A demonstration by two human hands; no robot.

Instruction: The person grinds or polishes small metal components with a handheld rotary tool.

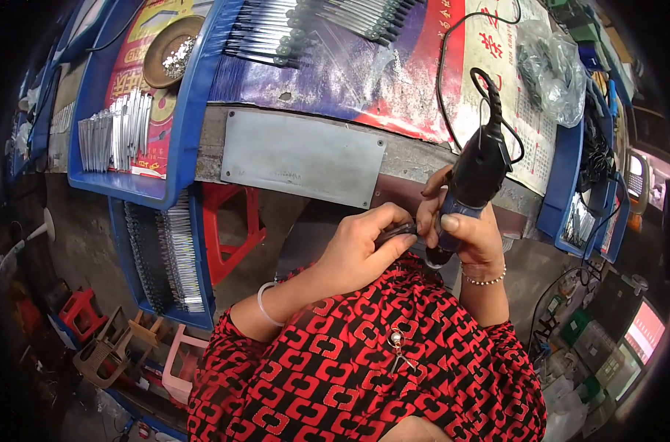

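In the head view, the corded power tool [479, 171] was located before the torso, at the bench edge. Its long axis ran obliquely: the ribbed cord sleeve [493, 103] was at the upper right end, and the nose at the lower left end pointed toward the patterned garment [335, 346]. A metal plate [302, 158] was mounted on the bench edge left of the tool. Farther left stood a blue tray [191, 103] containing silvery strips [121, 136]; a clear plastic bag [552, 74] lay to the right. The right hand [473, 234] was clamped around the tool's lower section, its fingers partly obscuring it; the main body projected above the grip, the nose below. The left hand [361, 247] pinched a small dark part [394, 234] beside the tool; contact between the two could not be determined.
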